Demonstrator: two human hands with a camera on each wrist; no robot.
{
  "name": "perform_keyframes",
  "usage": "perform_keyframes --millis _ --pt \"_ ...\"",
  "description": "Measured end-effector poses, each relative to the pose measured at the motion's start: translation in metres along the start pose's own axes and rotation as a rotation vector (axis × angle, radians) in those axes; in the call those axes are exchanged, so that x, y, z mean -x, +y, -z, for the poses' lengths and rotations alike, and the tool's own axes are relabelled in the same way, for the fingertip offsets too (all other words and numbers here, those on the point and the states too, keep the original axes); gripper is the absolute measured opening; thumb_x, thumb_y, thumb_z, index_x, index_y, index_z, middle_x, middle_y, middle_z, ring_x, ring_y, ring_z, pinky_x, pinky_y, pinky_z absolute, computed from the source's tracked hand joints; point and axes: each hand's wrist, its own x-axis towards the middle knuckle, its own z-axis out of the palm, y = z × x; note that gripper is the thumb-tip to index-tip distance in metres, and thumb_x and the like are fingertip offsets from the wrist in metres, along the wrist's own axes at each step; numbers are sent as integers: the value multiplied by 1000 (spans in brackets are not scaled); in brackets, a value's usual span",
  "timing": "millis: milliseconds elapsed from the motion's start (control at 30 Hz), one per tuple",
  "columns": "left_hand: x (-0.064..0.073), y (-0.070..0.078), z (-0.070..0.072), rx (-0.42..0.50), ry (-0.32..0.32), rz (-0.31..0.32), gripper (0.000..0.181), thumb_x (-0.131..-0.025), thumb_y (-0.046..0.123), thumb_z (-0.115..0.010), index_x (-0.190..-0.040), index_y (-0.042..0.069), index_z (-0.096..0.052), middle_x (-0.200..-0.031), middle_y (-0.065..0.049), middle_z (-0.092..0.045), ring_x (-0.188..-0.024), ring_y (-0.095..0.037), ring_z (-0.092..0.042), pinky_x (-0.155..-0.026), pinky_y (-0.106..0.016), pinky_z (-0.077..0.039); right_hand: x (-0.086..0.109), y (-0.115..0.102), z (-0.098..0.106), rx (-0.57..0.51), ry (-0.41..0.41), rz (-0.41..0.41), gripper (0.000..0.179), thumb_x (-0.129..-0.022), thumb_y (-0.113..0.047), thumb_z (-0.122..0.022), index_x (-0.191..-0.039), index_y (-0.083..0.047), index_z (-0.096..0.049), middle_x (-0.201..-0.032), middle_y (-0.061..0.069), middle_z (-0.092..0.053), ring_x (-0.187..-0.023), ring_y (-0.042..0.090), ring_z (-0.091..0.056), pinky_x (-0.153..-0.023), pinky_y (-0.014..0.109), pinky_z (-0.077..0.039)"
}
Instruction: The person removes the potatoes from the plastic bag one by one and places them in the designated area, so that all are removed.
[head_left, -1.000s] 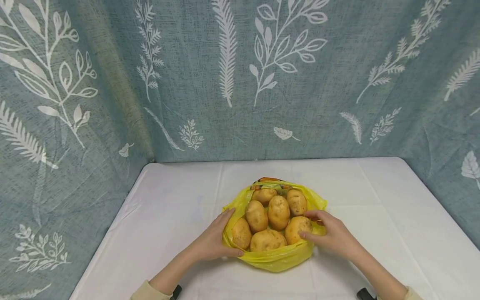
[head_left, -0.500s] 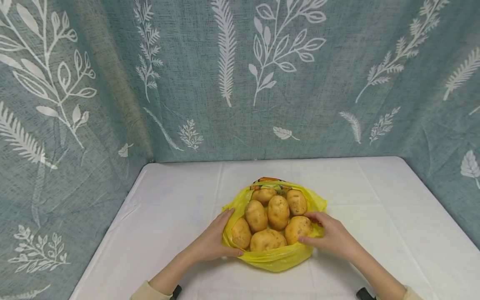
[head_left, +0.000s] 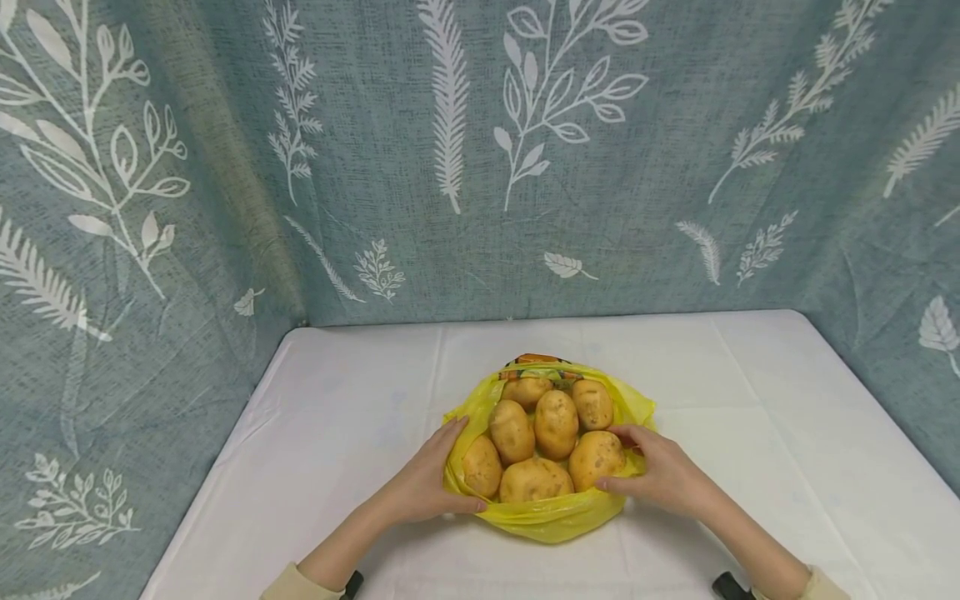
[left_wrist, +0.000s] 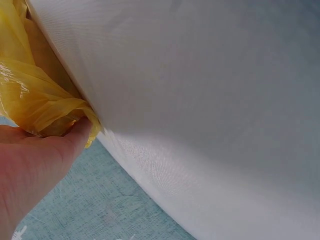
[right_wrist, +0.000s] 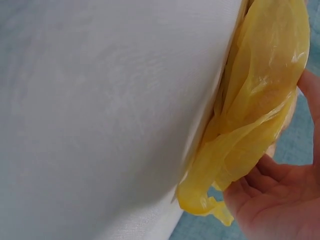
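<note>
A yellow plastic bag sits on the white-covered table with its mouth spread wide. Several potatoes fill it, exposed from above. My left hand holds the bag's left side, thumb along the front rim and fingers up the left rim. In the left wrist view, yellow film folds at a fingertip. On the other side, my right hand grips the right rim beside a round potato, thumb at the front. The right wrist view shows its curled fingers against the film; the bag hides most potatoes there.
The white tablecloth extends around the bag. A blue-green curtain with white leaf prints rises behind the table and along both sides. Dark wrist devices show near the sleeves.
My right thumb has moved down slightly onto the front rim of the bag. The left hand, bag and potatoes have stayed practically still; the view has shifted a little.
</note>
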Motion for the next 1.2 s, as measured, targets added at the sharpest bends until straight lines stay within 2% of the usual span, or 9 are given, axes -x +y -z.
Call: perform_keyframes --millis 600,933,1200 --pt "-1 0 0 -5 -3 -1 116 -71 48 -84 -156 7 -17 -158 -21 -18 -144 -41 -17 -110 -63 -21 0 -1 1 -55 -21 -67 75 -74 -42 -84 -130 -3 -52 -123 12 -60 -117 37 -55 -97 52 -46" --pt "-1 -1 -1 -2 -5 5 115 -71 47 -85 -156 7 -17 -159 -20 -18 -144 -41 -17 -110 -63 -21 -1 -1 4 -80 -59 -119 73 -77 -43 -81 -132 -6 -51 -129 18 -58 -121 41 -52 -99 58 -42" --pt "-1 -2 -1 -4 -5 -2 115 -72 48 -84 -156 8 -17 -158 -20 -18 -144 -41 -18 -110 -62 -22 -2 6 8 -165 -89 -95 70 -81 -38 -79 -135 -4 -51 -130 16 -57 -123 40 -51 -103 54 -40"
